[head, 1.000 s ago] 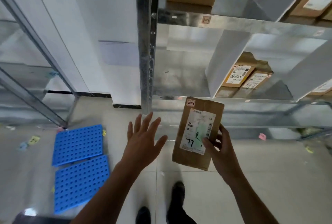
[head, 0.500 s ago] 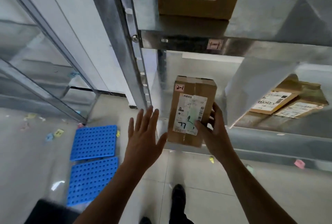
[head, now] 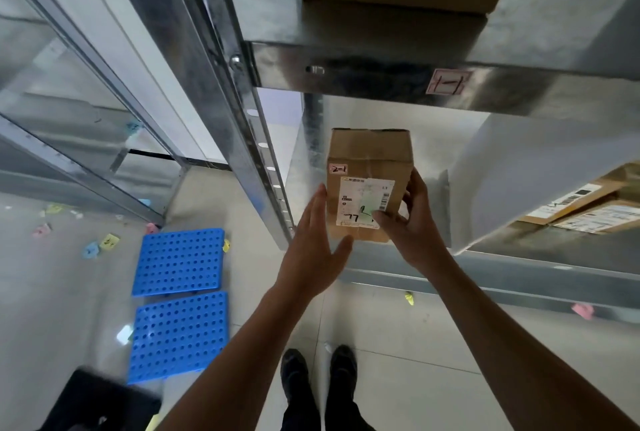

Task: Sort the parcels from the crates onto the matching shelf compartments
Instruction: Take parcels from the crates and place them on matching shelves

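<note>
Cardboard box (head: pixel 370 160) (tagged 2-1) is at the shelf (head: pixel 519 283) mouth, right hand (head: pixel 414 228) gripping its side, left hand (head: pixel 311 254) flat and open just beside. Best slid straight in, label outward, clear of the post (head: pixel 256 140).

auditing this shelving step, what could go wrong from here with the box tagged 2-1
1. Only the right hand grips the parcel, low on its right side; the left hand is open beside it, so it might tip or slip.
2. Its near end sits about at the shelf's front lip; let go there, it could slide off.
3. Its tag reads 2-1, but no label for this compartment shows, so a mis-sort is possible.
</note>
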